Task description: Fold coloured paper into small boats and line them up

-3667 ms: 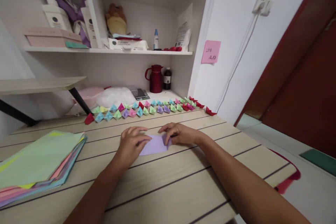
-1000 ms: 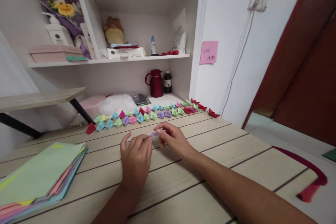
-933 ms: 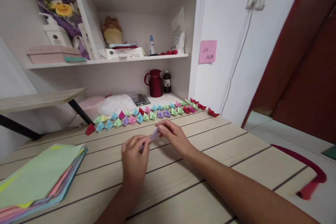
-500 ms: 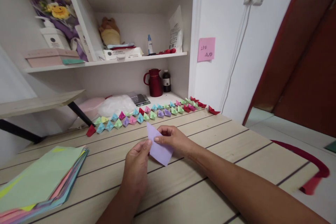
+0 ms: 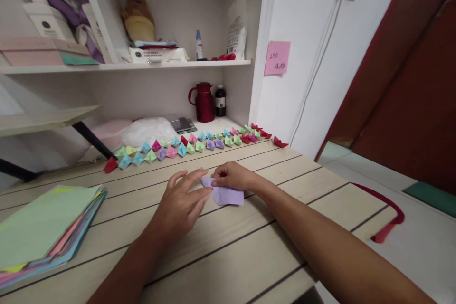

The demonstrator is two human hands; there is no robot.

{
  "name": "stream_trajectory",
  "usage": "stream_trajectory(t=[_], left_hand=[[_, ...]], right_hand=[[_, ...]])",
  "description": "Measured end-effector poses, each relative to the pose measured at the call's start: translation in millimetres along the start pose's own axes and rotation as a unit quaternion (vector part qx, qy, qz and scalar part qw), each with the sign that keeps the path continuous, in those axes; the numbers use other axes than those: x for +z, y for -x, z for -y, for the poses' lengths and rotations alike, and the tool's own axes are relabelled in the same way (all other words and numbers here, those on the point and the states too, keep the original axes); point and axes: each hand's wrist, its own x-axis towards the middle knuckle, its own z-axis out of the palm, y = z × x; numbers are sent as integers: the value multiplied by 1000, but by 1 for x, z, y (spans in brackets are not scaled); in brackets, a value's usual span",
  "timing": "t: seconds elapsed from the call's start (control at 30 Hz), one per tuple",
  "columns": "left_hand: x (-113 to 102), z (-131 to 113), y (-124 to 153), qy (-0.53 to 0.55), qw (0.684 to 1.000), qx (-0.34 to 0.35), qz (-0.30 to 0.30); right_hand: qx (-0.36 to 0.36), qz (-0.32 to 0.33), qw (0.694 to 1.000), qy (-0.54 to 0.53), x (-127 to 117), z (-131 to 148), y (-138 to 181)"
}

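A folded piece of light purple paper [image 5: 230, 195] lies low over the middle of the table, one corner pointing up and to the left. My right hand [image 5: 233, 175] pinches its upper edge, with the thumb on top and the other fingers curled. From the left comes my left hand [image 5: 183, 199], fingers apart, its fingertips at the paper's left edge. Whether they press on the paper or only touch it is hard to see. Behind both hands stand rows of small folded paper boats [image 5: 190, 147] in several colours.
On the left lies a stack of coloured paper sheets [image 5: 46, 223], light green on top. A red jug [image 5: 205, 103] and a dark bottle [image 5: 220, 102] stand at the back below the shelf [image 5: 199, 63]. A pink note [image 5: 277, 58] sticks to the wall.
The purple paper has turned and come down flatter towards the table. My left hand has loosened its pinch and spread its fingers; my right hand still holds the paper. The view has shifted slightly.
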Motion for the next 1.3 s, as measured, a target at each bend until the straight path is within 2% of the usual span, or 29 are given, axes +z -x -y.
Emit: stream_trajectory(t=[0.13,0.23,0.3,0.5,0.57,0.67,0.8,0.9,1.1,1.2,1.3], left_hand=[[5,-2,0,-13,995,27,91],[13,2,2,7,985,13,173],[18,5,4,26,979,-2,203],[21,2,7,23,973,-62,220],[18,-1,7,4,973,-84,216],[13,-6,8,-5,971,-105,217],[13,-9,11,5,971,-114,208],[16,-7,13,9,973,-122,196],[20,-4,13,34,975,-125,181],[22,-1,13,47,975,-132,174],[24,3,14,60,972,-138,178]], right_hand=[[-32,-2,999,36,-1,-1,-2],[-42,-5,998,42,0,-1,-2],[-38,-8,999,36,-1,-2,-3],[10,-14,999,-30,-17,-3,4],[62,12,991,-114,-25,-3,9],[110,52,960,-251,-33,-5,13],[78,94,945,-304,-36,-6,16],[37,121,958,-259,-37,-6,19],[-45,165,982,-82,-43,0,24],[-79,155,985,-1,-41,-2,20],[-74,102,991,38,-36,-8,14]])
